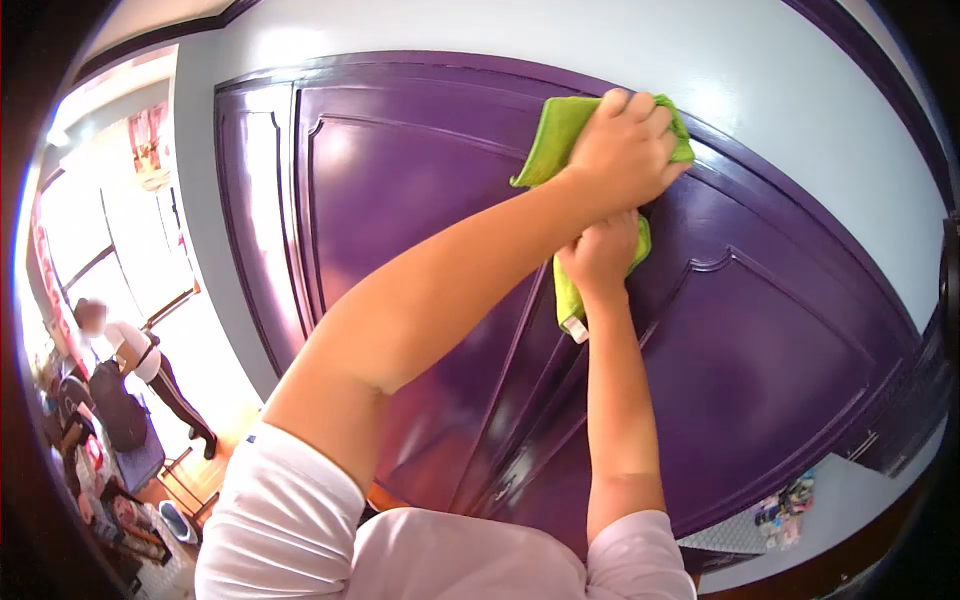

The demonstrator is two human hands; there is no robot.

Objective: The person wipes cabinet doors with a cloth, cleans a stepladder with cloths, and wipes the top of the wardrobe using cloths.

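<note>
My left hand [625,150] is up at the top edge of the purple wardrobe doors [420,190], its fingers curled over a bright green cloth [555,135]. The cloth lies against the frame, spreading out to the left of the hand. Just below, my right hand [603,255] grips green cloth too, with a lower end [568,295] hanging down and a small white tag at its tip. My left forearm reaches across above the right hand. Whether the upper and lower green parts are one cloth or two is hidden by my hands.
A pale wall [500,35] rises above the wardrobe. Off to the left, another person [140,350] bends over a dark bag [118,405] near a bright window. Cluttered items stand at lower left. Small colourful things [787,510] lie at lower right.
</note>
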